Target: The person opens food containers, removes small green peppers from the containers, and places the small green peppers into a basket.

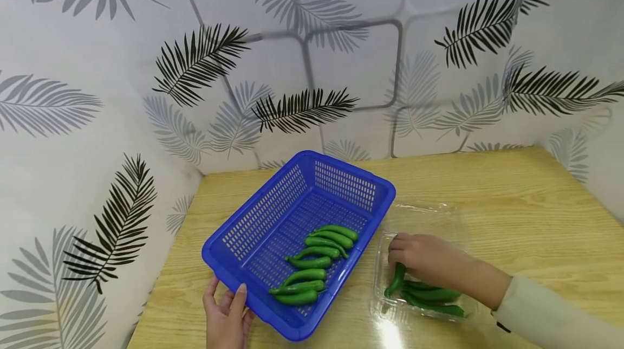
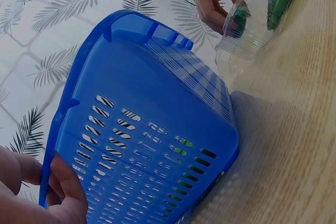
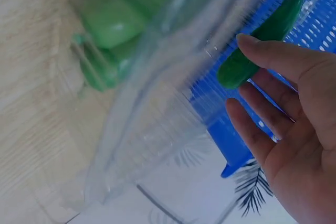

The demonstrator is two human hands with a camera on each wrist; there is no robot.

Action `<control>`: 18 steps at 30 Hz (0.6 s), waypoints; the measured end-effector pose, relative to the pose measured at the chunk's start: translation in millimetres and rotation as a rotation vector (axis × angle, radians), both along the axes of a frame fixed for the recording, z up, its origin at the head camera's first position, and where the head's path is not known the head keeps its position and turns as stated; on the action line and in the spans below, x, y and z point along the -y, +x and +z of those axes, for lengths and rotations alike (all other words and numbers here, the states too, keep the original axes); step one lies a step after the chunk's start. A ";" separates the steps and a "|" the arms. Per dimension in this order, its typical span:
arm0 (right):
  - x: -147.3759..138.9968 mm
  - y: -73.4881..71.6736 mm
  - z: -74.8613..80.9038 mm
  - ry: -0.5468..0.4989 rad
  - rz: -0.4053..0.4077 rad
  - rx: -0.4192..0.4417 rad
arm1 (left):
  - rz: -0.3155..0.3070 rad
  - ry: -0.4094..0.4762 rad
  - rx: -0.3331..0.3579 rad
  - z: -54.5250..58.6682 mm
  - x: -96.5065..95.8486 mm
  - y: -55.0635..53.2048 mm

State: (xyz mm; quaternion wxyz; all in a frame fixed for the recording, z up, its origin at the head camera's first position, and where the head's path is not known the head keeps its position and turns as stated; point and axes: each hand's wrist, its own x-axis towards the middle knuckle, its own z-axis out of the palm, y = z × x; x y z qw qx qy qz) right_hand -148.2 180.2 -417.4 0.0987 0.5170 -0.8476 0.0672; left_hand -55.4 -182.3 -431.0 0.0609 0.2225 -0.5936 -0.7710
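Note:
My left hand (image 1: pixel 226 316) grips the rim of a blue perforated plastic basket (image 1: pixel 265 213) at its near left corner. Inside, several green chili peppers (image 1: pixel 312 275) lie in a row along the right side. To the right, my right hand (image 1: pixel 429 257) pinches one green pepper (image 1: pixel 396 281) over a clear plastic container (image 1: pixel 377 284). The right wrist view shows that pepper (image 3: pixel 283 19) between thumb and fingers, stem end pointing away from the palm. More green peppers (image 1: pixel 434 293) lie in the container, partly hidden by the hand and forearm.
Behind the container, its clear lid (image 1: pixel 429 221) lies folded back on the wooden table (image 1: pixel 531 213). A leaf-patterned covering (image 1: pixel 331 67) rises along the table's back edge and left side. The basket's right rim stands close beside the container.

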 end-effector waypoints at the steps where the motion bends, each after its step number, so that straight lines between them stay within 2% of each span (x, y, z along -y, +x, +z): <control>1: -2.0 0.3 2.1 -0.016 0.000 0.011 | 0.000 0.000 0.004 -0.1 0.2 -0.1; 6: -13.3 3.1 15.0 -0.084 0.006 0.073 | 0.004 0.008 0.007 0.1 -0.2 -0.2; 11: -16.8 6.5 27.8 -0.128 0.006 0.154 | 0.012 0.031 -0.018 -0.2 -1.0 -0.1; 18: -10.4 11.8 50.9 -0.135 -0.083 0.385 | 0.009 0.029 -0.022 -0.3 -0.1 0.1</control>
